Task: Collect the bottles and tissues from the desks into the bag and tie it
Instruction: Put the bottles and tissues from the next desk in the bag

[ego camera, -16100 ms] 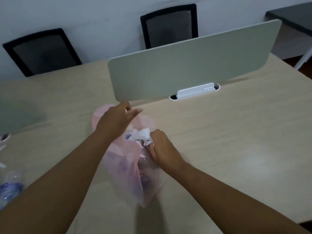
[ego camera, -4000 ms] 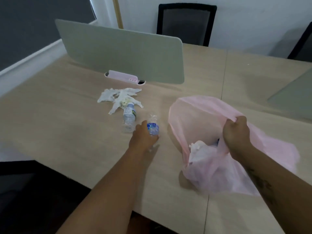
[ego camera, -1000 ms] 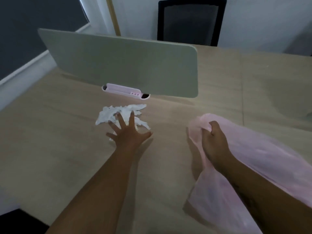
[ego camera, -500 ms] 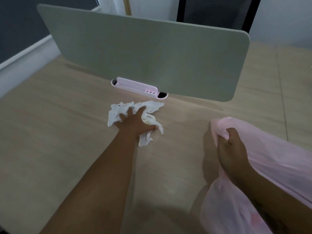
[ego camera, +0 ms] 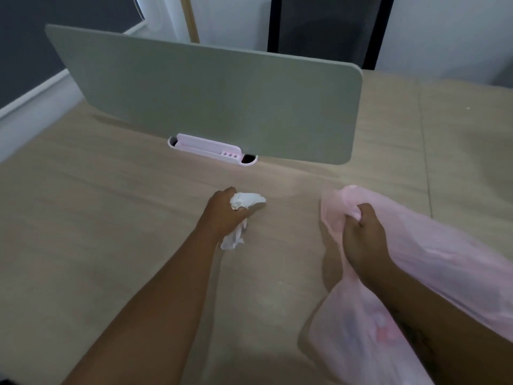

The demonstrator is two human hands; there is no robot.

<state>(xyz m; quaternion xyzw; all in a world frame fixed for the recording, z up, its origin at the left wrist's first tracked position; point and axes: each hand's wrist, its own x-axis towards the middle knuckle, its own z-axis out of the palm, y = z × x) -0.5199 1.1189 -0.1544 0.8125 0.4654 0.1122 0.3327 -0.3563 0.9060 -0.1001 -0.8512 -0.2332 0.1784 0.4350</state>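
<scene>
On pale wood-grain table (ego camera: 97, 245), approx centre of frame, left hand (ego camera: 223, 215) is closed in a fist round crumpled white tissues (ego camera: 245, 202); soft wrinkled paper is seen bulging out at top of fist twd 1 o'clock, w/ a ragged tail hanging below at 6 o'clock, just above or brushing the tabletop (can't tell which). At 3 o'clock from it, well apart, right hand (ego camera: 361, 237) is clenched on a bunched fold of bag (ego camera: 449, 262), thin translucent pink plastic, slack & creased, spread over the table twd 4 o'clock. Blurry shapes are made out thru the film at its lower end; bottles can't be told for sure. At 12 o'clock a matte grey-green divider panel (ego camera: 211, 104) w/ rounded corners is stood upright, a white plastic clip (ego camera: 211, 150) w/ small holes at its base. Dark mesh chair back (ego camera: 330, 26) is seen behind it.
</scene>
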